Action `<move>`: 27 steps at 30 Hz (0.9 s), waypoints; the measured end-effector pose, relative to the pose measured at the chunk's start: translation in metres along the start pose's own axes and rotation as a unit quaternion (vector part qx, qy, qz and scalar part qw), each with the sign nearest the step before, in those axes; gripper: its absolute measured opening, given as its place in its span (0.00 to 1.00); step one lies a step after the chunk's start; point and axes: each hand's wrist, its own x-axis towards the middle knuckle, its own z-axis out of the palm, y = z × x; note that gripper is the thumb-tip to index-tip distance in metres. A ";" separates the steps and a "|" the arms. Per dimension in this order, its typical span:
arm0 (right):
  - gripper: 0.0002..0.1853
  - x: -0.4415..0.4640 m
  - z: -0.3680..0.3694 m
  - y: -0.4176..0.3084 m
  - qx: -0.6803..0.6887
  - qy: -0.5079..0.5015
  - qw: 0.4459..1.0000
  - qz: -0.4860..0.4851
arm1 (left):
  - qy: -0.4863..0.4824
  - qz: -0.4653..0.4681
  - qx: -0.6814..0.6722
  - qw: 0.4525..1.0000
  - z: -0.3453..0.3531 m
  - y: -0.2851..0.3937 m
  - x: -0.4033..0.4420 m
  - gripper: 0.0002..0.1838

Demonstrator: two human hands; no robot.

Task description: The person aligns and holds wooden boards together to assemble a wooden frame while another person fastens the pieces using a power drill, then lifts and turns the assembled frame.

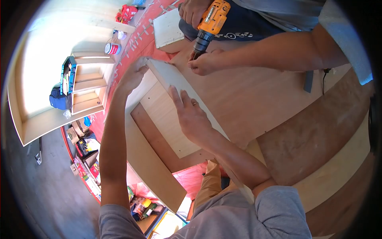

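My left hand [134, 75] is closed around the far corner of an open wooden box frame [159, 107], which stands tilted in front of me. Along the pale side panel [207, 113] of that frame lies my right hand [193, 119], its fingers stretched out and a little apart; its thumb is hidden. Beyond the panel, a co-worker's hand [193, 12] holds a yellow cordless drill [213, 18] pointed downward. The co-worker's other hand [203, 63] pinches something small at the drill's tip, too small to make out.
A large wooden board [246, 95] lies to the right, with a dark flat strip [308, 81] on it. At the left stands a wooden shelf unit [89, 83] holding a blue toolbox [68, 75]. A paint tin [113, 48] sits on red floor sheeting [139, 47]. Packages are scattered below.
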 end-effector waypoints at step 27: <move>0.44 0.000 0.010 -0.007 0.012 -0.003 1.000 0.015 | -0.021 -0.040 -0.108 0.993 -0.007 0.017 -0.006 0.19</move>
